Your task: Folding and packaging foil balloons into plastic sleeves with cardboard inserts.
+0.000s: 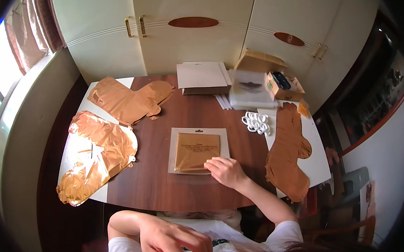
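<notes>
In front of me on the brown table lies a packaged foil balloon (198, 149), folded square, copper-brown, with dark print on it. Behind it is a white backing card (224, 141) with a hang hole, apparently in a clear sleeve. My right hand (227, 171) is closed at the package's right edge, fingertips over the folded foil; the thumb is hidden. Raised near my chest, away from the table, my left hand (175, 241) has loosely bent fingers held apart, and nothing shows in it.
Flat copper foil balloons (124, 99) lie at left, including a shiny crumpled one (101, 154); another balloon (286, 153) lies at right. Toward the back are white cards (203, 74), clear sleeves (251, 89), a small box (286, 87) and white coiled loops (257, 122). Cabinets (189, 41) stand behind.
</notes>
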Demonstrator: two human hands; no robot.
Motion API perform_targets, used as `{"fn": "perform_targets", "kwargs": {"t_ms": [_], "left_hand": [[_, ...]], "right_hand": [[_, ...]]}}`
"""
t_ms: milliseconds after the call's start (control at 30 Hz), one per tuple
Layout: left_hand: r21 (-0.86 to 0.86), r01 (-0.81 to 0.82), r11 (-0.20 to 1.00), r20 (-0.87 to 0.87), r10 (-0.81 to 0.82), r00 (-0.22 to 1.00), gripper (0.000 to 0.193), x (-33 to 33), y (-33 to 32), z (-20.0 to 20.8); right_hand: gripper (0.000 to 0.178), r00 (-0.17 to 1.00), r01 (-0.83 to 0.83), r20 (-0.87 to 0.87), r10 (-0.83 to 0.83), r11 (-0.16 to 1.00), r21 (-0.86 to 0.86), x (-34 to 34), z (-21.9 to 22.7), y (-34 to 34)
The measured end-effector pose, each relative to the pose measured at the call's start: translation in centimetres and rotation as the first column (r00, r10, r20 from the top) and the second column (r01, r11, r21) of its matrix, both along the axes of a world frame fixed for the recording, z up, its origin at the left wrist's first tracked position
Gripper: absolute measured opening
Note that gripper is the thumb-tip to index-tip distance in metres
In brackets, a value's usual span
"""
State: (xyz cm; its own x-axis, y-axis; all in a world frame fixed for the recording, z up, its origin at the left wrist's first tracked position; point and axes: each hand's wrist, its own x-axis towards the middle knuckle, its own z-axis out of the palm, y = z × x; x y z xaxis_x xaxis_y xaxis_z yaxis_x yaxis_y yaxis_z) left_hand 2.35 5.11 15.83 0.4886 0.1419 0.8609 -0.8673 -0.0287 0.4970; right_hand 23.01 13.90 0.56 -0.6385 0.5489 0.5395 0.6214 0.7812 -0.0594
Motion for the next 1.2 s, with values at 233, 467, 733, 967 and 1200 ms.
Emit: {"fn": "perform_targets", "kwargs": {"t_ms": [233,467,733,967,1200], "left_hand": [[0.402,-0.336,0.852,-0.185,0.435,0.882,0.014,-1.9,3.2,1.0],[0.989,-0.141,-0.053,0.024,0.978,-0.205,0.042,-1.6,10.1,-5.2],[0.960,-0.084,-0.268,0.235,0.932,-0.277,0.005,-0.8,11.3,-4.5],[0.988,-0.084,-0.126,0.099,0.958,-0.269,0.007,-1.3,11.3,-4.1],[0.993,-0.087,-0.076,0.049,0.959,-0.280,0.005,-1.9,11.6,-3.5]], "right_hand": [[0.018,0.992,0.012,-0.121,-0.015,0.999,-0.030,0.7,3.0,0.6],[0.016,0.992,0.050,-0.108,-0.064,0.991,-0.127,2.1,6.1,2.1],[0.018,0.817,-0.083,-0.503,-0.282,0.805,-0.587,6.9,7.4,7.0],[0.009,0.816,0.566,-0.097,-0.570,0.821,-0.066,12.6,-0.6,11.7],[0.006,0.823,0.528,-0.194,-0.534,0.845,-0.084,13.8,-0.4,12.0]]}}
